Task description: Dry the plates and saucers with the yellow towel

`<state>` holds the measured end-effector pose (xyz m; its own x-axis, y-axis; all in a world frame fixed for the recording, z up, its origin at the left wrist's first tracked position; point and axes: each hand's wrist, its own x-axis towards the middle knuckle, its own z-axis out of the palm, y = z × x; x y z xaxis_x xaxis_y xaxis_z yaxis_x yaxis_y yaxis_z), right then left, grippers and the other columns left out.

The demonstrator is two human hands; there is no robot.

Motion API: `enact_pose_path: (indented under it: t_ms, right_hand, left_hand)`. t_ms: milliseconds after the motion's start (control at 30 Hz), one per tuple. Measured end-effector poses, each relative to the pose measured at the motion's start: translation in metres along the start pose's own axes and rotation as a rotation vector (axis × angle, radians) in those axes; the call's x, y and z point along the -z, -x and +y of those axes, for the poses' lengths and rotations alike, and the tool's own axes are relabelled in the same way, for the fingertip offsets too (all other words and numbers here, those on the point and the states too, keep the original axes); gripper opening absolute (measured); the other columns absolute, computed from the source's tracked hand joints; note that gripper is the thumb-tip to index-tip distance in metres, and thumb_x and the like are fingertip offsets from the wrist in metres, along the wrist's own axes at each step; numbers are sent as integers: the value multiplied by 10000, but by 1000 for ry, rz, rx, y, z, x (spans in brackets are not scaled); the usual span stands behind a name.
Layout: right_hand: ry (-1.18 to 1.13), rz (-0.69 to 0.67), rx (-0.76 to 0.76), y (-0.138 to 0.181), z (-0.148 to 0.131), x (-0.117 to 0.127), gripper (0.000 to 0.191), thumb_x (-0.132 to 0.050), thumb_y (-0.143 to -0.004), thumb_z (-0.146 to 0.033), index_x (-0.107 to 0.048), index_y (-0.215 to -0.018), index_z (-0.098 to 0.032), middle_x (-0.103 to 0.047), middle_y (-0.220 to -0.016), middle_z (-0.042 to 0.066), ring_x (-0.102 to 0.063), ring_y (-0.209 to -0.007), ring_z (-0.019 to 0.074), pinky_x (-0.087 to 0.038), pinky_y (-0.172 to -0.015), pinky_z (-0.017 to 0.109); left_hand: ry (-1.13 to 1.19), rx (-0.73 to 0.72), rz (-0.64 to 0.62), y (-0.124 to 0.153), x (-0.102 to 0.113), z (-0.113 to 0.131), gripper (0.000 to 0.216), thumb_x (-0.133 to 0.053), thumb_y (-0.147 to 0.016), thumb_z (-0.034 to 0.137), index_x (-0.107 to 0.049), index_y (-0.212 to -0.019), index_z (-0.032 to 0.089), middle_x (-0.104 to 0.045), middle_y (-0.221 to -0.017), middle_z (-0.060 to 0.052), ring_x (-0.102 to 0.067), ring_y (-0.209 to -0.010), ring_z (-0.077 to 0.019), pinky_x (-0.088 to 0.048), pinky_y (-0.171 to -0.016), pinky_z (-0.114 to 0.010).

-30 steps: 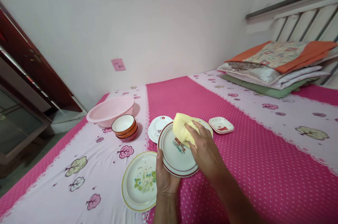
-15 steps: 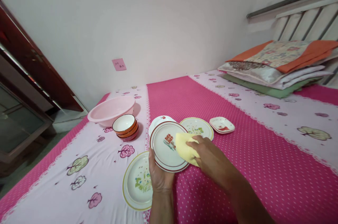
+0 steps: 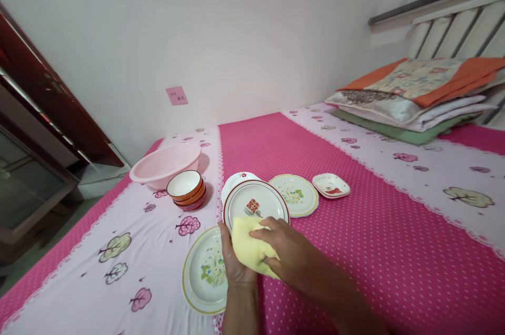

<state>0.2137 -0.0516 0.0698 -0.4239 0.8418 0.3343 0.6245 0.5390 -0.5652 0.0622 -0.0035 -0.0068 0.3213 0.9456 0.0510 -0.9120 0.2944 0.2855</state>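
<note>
My left hand (image 3: pixel 236 266) grips the lower left edge of a white plate (image 3: pixel 272 201) with a dark red rim and red characters in its middle. The plate is held up, tilted toward me. A pale yellow cloth (image 3: pixel 248 251) is bunched in my right hand (image 3: pixel 284 248) and lies over the plate's lower part, hiding that edge. Left of my left wrist, a yellow-rimmed plate (image 3: pixel 193 272) with a flower print rests on the bedspread. Behind the held plate are a white plate (image 3: pixel 232 182) with a red flower and another yellow-rimmed plate (image 3: pixel 310 203).
Stacked orange bowls (image 3: pixel 191 195) stand beside a pink basin (image 3: pixel 138 172) at the left. Small square dishes (image 3: pixel 339 188) lie to the right. Folded bedding (image 3: pixel 418 130) is piled at the far right on the pink bedspread (image 3: pixel 394 251), near a white wall (image 3: pixel 252 35).
My right hand has swept the yellow cloth from the plate's right side down and left to its lower edge. My left hand keeps its hold on the plate.
</note>
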Motion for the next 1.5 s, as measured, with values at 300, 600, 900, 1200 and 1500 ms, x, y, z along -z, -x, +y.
enact_pose_path:
  t_ms: [300, 600, 900, 1200, 1500]
  right_hand:
    - [31, 266, -72, -32, 7, -15, 737, -508, -767, 65, -572, -1439, -230, -501, -1533, 103, -430, -1433, 290, -385, -1207, 510]
    - [194, 514, -132, -27, 55, -2, 589, -511, -871, -42, -566, -1428, -224, -506, -1492, 150, -460, -1394, 338, -425, -1155, 581]
    - [-383, 761, -520, -20, 80, 23, 498, -604, -888, -404, -664, -1313, -152, -701, -1257, 177, -643, -1190, 368, -507, -1040, 542]
    - [-699, 580, -516, -19, 95, 10, 499, -712, -815, -527, -737, -1171, -177, -787, -1113, 115, -728, -1043, 327, -568, -931, 445]
    - [-1001, 411, -461, -26, 75, -9, 608, -822, -751, -583, -722, -1158, -144, -809, -1057, 139, -764, -992, 344, -613, -873, 455]
  left_hand:
    - [48, -100, 85, -7, -10, -20, 507, -488, -1026, 525, -711, -1309, 167, -731, -1347, -117, -668, -1267, -253, -455, -1154, -379]
    - [5, -76, 49, -4, -14, -21, 458, -502, -1024, 477, -746, -1268, 176, -743, -1312, -137, -686, -1237, -288, -359, -1229, -502]
    - [40, -193, 46, -6, -5, -6, 461, -487, -1016, 547, -762, -1249, 259, -751, -1303, -83, -643, -1304, -309, -276, -1259, -562]
    - [62, -173, 50, -5, -8, -7, 474, -505, -1009, 554, -753, -1264, 241, -736, -1329, -101, -607, -1347, -333, -282, -1255, -584]
    - [-79, -144, 193, -3, -35, -9, 535, -470, -1019, 565, -740, -1280, 183, -765, -1273, -134, -601, -1353, -331, -356, -1234, -531]
